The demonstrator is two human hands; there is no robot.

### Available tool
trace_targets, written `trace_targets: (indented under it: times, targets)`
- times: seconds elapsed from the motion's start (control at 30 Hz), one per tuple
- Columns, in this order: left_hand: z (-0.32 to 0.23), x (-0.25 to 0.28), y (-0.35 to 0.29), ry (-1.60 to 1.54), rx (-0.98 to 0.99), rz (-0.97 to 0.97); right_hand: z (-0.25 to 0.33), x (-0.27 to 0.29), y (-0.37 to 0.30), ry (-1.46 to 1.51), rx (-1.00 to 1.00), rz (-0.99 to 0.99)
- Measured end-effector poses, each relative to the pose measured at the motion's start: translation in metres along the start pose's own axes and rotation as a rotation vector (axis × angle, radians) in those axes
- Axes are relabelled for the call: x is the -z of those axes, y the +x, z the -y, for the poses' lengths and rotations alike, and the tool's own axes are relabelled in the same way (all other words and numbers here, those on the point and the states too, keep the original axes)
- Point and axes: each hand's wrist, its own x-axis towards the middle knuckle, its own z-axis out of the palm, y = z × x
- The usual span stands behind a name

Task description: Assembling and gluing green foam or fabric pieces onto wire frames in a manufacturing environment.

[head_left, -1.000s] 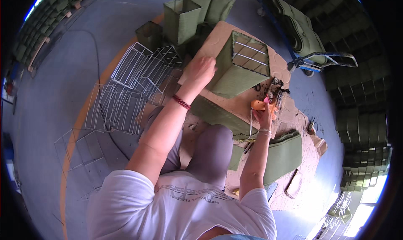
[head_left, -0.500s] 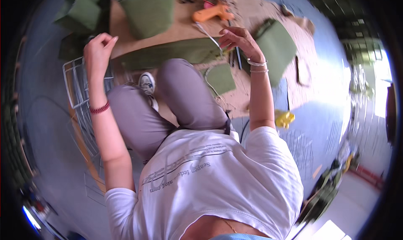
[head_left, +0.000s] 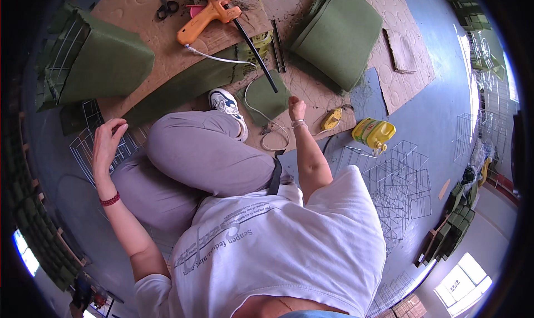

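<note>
The right hand (head_left: pixel 297 107) has left the orange glue gun (head_left: pixel 197 24) and sits beyond the near right corner of the table (head_left: pixel 127 15).

A bent knee (head_left: pixel 167 131) stands between the hands (head_left: pixel 105 143) (head_left: pixel 297 109), with open room above it.

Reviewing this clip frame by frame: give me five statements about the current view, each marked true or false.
1. A white cord runs from the orange glue gun. True.
2. A hand grips the glue gun. False: it lies on the cardboard, with neither hand on it.
3. The left hand has a red bracelet at its wrist. True.
4. The scissors lie to the right of the glue gun. False: the scissors lie to its left.
5. The yellow jug is to the right of the right hand. True.
</note>
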Motion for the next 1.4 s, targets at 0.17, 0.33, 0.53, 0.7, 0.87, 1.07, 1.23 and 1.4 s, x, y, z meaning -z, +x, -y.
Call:
trace_targets:
  times: [0.17,0.33,0.53,0.7,0.87,1.07,1.23,1.4]
  targets:
    - [-0.001,-0.003,0.010,0.035,0.070,0.014,0.062,-0.041,0.013,-0.155,0.068,0.047]
    - [0.006,-0.006,0.015,0.004,0.137,0.064,0.087,-0.054,-0.003,-0.317,0.087,0.056]
    - [-0.015,-0.011,0.032,0.027,0.108,0.063,0.069,-0.060,-0.013,-0.260,0.199,0.097]
    - [-0.012,-0.008,0.023,0.024,0.049,0.033,0.097,-0.032,-0.028,-0.122,0.707,0.182]
    - [-0.020,-0.006,0.022,0.044,-0.015,0.008,0.086,0.006,-0.010,0.871,-0.427,0.650]
    - [-0.075,-0.012,0.025,0.126,-0.350,0.145,0.107,-0.005,-0.026,1.108,-0.662,0.776]
    - [-0.121,-0.078,0.105,-0.090,-0.478,0.551,0.073,-0.002,0.010,1.396,-0.982,0.849]
    - [-0.085,-0.177,0.154,0.108,-0.675,0.528,0.121,0.002,0.003,1.418,-0.998,0.903]
